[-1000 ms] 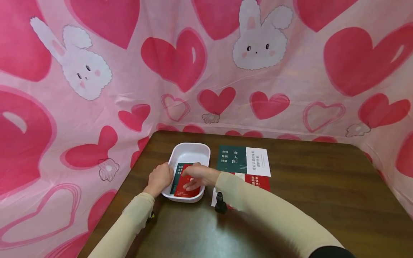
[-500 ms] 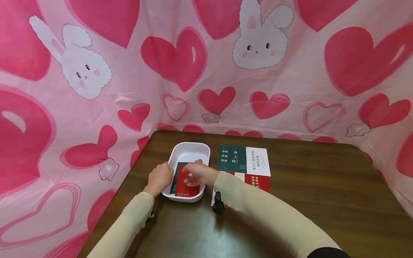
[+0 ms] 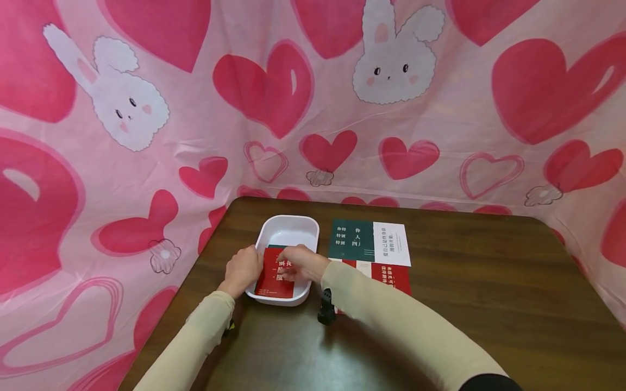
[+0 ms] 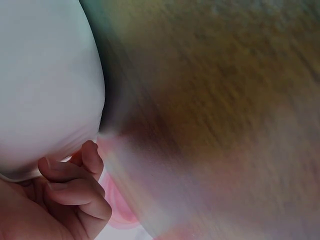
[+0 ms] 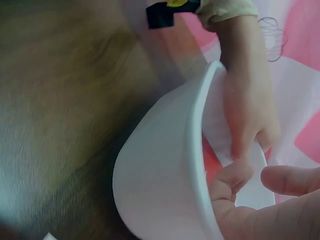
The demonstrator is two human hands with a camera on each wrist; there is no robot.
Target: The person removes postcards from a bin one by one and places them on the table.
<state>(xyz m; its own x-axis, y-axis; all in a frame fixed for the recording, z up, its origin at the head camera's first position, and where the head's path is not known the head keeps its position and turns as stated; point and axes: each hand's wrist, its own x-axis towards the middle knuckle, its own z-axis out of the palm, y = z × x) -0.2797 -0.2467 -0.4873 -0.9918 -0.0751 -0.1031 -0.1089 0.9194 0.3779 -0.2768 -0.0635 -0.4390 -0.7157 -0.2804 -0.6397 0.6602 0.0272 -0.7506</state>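
Note:
A white plastic tray stands at the table's left side. My left hand grips its left rim, and the left wrist view has those fingers curled against the tray's outer wall. Inside lies a red card with pale lettering, covering nearly all of a green card. My right hand reaches over the tray's right rim, its fingertips down at the red card's right part. In the right wrist view the thumb stands apart from the bent fingers, above the tray.
To the tray's right, a green card and a white card lie side by side. A red card lies nearer, partly under my right sleeve. Pink heart-patterned cloth hangs behind the dark wooden table.
The red card in the tray has shifted left, over the green card, with my right hand moving slightly the same way. My left hand keeps its place on the rim.

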